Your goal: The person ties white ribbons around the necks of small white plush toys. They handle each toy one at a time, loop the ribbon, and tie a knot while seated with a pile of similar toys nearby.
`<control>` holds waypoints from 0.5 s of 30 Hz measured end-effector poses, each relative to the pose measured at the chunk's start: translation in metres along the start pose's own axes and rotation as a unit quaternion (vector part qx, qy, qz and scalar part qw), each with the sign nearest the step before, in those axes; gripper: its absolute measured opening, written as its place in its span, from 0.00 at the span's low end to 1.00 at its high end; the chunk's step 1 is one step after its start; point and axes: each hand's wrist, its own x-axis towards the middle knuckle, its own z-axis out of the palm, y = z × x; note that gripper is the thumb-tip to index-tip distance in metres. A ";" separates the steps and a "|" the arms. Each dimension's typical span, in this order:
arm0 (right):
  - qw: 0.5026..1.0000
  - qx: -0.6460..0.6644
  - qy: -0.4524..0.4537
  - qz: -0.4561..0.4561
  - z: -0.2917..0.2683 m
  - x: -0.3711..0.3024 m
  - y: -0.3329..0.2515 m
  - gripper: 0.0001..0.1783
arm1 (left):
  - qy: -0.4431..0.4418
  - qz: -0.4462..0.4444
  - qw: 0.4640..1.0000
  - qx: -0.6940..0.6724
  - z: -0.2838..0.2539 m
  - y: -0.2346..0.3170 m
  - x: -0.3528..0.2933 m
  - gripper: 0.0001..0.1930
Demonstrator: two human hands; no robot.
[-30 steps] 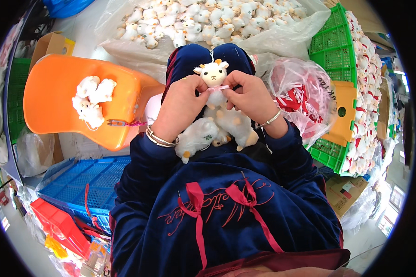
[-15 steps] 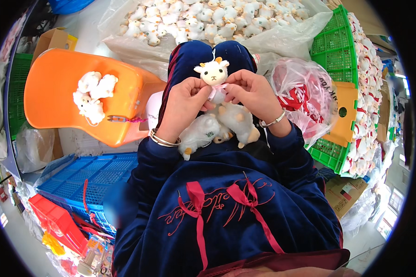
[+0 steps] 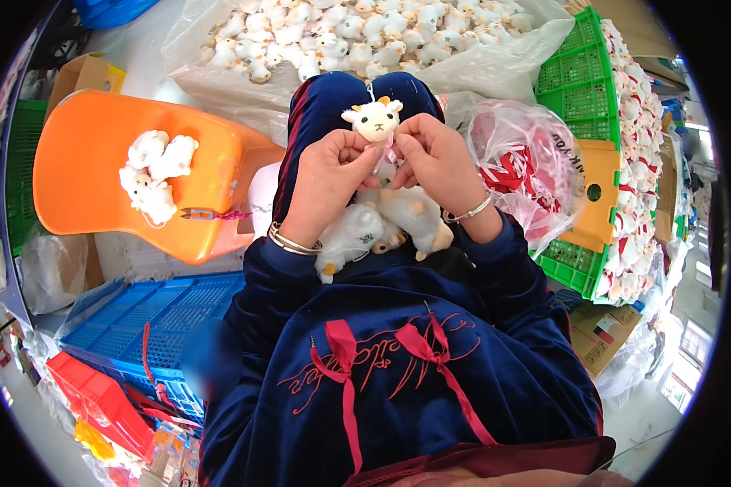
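Head view: plush toy point(image 3: 374, 122) at twelve o'clock, over our knees point(image 3: 321, 99). At its seven and four o'clock, our left hand point(image 3: 330, 173) and right hand point(image 3: 435, 164) each show a fingertip grip clamped on the pink ribbon point(image 3: 388, 147). We judge even, light tension best, fur kept clear. Forearms point(image 3: 278, 272) converge, backs of hands up.

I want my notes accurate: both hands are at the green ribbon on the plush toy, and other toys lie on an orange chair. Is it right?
Not quite: the ribbon on the plush toy is pink, not green, as the head view shows. The rest stands.
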 end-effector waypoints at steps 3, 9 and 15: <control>1.000 0.026 0.000 0.009 -0.004 0.002 0.002 0.10 | -0.015 0.018 0.999 -0.028 0.000 -0.005 0.002 0.08; 0.999 0.035 0.001 -0.010 -0.004 0.005 0.015 0.10 | -0.008 0.023 1.000 -0.011 0.000 -0.004 0.002 0.07; 0.996 -0.001 0.062 -0.071 0.007 0.005 0.021 0.07 | -0.011 0.063 0.998 0.008 0.002 -0.008 0.003 0.07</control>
